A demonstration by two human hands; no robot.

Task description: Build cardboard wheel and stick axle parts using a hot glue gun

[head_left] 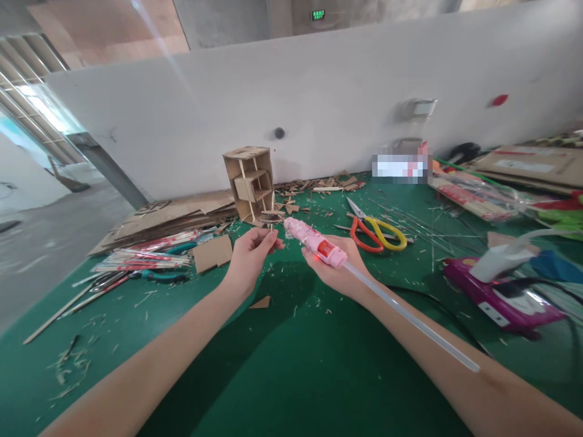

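My right hand (340, 261) is wrapped around a pink hot glue gun (314, 240), with a long clear glue stick (410, 315) sticking out of its back end over my forearm. The gun's nozzle points left, towards my left hand (252, 255). There, thumb and fingers are pinched on a short, thin wooden stick (272, 228), of which only a small tip shows. Just behind the hands stands a small cardboard shelf (248, 182) with thin stick posts, upright and touched by neither hand.
Scissors (376, 233) with red and yellow handles lie right of the glue gun. A purple power strip (501, 297) sits farther right. Stick packs (146, 255), teal-handled pliers (159, 276) and a cardboard piece (212, 253) are at left. Cardboard scraps (328, 185) line the white partition (319, 91).
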